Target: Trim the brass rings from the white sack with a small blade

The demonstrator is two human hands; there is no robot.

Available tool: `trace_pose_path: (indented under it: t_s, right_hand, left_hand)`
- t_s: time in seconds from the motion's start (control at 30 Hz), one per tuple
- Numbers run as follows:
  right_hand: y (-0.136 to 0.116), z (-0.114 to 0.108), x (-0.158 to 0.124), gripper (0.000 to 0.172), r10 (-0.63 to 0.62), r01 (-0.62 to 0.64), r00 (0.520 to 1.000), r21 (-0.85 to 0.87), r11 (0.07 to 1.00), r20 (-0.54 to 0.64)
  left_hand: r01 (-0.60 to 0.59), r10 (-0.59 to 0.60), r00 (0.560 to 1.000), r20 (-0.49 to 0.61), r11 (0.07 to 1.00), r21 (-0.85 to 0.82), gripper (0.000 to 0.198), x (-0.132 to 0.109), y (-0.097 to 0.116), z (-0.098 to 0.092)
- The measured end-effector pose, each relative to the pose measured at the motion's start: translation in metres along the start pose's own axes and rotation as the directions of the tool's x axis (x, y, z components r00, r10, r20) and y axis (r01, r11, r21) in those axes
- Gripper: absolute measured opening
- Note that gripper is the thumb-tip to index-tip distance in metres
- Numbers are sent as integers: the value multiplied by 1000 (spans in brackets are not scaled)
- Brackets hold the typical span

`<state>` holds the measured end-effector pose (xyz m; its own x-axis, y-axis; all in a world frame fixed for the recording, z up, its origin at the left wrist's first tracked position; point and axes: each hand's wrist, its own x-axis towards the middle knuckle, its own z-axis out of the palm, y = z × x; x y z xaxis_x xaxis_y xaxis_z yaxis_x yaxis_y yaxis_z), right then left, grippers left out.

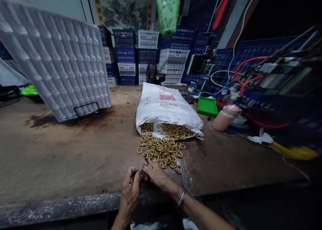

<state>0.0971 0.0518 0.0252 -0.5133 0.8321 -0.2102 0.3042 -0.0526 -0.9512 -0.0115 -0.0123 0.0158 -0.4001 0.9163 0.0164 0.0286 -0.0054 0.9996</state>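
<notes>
Close to the table's front edge, my left hand (131,184) is closed on a brass-coloured ring (132,180), which shows partly between thumb and fingers. My right hand (156,174) meets it from the right, with its fingers wrapped round a thin dark tool (147,160) whose kind I cannot make out. Just beyond the hands lies a loose pile of brass rings (162,151). They spill from the mouth of a white woven sack (163,105) with red print, lying on its side; more rings show inside it.
On the left a large moulded plastic tray (62,62) stands tilted on the wooden table (62,156). To the right are a green tray (207,106), a pink bottle (225,117) and a red basin (266,119). Stacked crates (125,57) and a small fan (154,76) stand behind.
</notes>
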Motion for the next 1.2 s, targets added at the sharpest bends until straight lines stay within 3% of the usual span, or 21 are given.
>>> trace_pose_path:
  t_s: [0.1,0.23,0.47,0.9,1.1,1.2]
  right_hand:
    - [-1,-2,1,22,30,-29,999,33,999,-30]
    - [-6,-3,3,14,9,-10,994,-7,1000,-108]
    - [-10,-3,6,11,-79,54,985,-158,986,-154]
    - [-13,-8,5,16,-57,45,990,-88,995,-129]
    - [-15,-7,4,19,-43,44,993,10,999,-106]
    - [-11,-8,3,18,-88,67,986,-145,987,-145]
  left_hand:
    - [14,-13,999,40,1000,-17,20,1,1,2]
    - [152,-145,986,77,983,-99,26,3,-2,4]
    - [384,-361,917,168,914,-133,38,7,1,3]
    - [430,-356,890,285,864,-263,28,5,-11,2]
    - [461,-347,875,337,810,-363,26,2,0,1]
    - [461,-362,879,311,813,-357,28,2,4,1]
